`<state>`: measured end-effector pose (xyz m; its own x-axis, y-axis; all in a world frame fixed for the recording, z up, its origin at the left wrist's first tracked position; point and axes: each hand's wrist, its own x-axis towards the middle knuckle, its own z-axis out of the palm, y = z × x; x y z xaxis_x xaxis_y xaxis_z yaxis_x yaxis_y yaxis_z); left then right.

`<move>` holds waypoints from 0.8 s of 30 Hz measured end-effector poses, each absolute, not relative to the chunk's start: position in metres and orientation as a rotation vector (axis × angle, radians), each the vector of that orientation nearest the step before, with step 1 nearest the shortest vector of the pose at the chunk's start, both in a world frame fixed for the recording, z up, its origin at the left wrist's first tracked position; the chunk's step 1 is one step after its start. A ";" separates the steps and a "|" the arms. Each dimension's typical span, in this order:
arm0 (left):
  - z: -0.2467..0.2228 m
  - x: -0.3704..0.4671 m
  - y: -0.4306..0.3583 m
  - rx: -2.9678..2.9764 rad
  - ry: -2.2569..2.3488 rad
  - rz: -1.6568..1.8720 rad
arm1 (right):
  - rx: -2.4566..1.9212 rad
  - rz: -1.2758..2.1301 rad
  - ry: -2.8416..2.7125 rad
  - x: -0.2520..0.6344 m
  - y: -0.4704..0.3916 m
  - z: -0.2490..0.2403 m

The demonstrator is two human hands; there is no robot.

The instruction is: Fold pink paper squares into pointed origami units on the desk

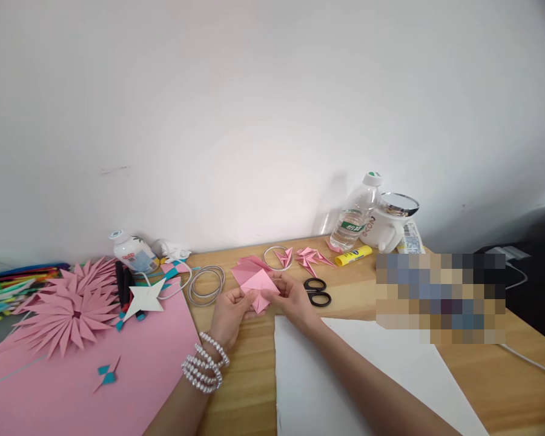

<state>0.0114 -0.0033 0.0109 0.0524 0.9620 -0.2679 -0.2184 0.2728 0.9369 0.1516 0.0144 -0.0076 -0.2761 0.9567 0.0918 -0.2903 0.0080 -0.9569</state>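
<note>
Pink folded paper square with creased flaps [261,281] sits in the air just above the light wooden table [247,381], near the middle of my head view. I have it pinched from two sides: the left hand [233,309] grips its lower left edge between thumb and fingers, and the right hand [291,297] pinches its right edge the same way, both thumbs on the near face. One corner points away from me, toward the loose pink paper [247,266] just behind it.

On my left, the coiled pale cable [222,286] lies near the hand, and the large pink sheet [158,357] ends just beyond it. On my right, the black-handled scissors [317,291] lie close beside the right hand, which narrows my sideways room there. The large white sheet [306,393] runs under my right forearm, its far left corner just below the right hand. Between the two sheets I see a strip of wood widest to move over. Behind, spiky pink folded paper [309,259] and the yellow glue stick [353,255] line the far edge, with the white wall [263,121] rising past it. A blurred patch hides the table farther right.
</note>
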 end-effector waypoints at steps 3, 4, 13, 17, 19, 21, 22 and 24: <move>0.012 0.012 -0.003 0.837 1.173 1.090 | -0.820 1.385 -1.273 0.151 0.012 -0.005; 0.012 0.012 -0.003 0.836 1.182 1.088 | -0.844 1.336 -1.321 0.151 0.011 -0.005; 0.013 0.011 -0.003 0.845 1.179 1.073 | -0.958 1.275 -1.429 0.153 0.015 -0.010; 0.014 0.011 -0.003 0.859 1.184 1.068 | -0.962 1.291 -1.392 0.151 0.015 -0.009; 0.015 0.012 -0.003 0.864 1.191 1.069 | -0.973 1.298 -1.374 0.151 0.015 -0.009; 0.016 0.013 -0.003 0.866 1.202 1.068 | -0.979 1.299 -1.372 0.150 0.014 -0.009; 0.016 0.013 -0.003 0.869 1.207 1.068 | -0.981 1.296 -1.373 0.150 0.014 -0.009; 0.017 0.013 -0.003 0.875 1.212 1.069 | -0.983 1.294 -1.376 0.150 0.014 -0.009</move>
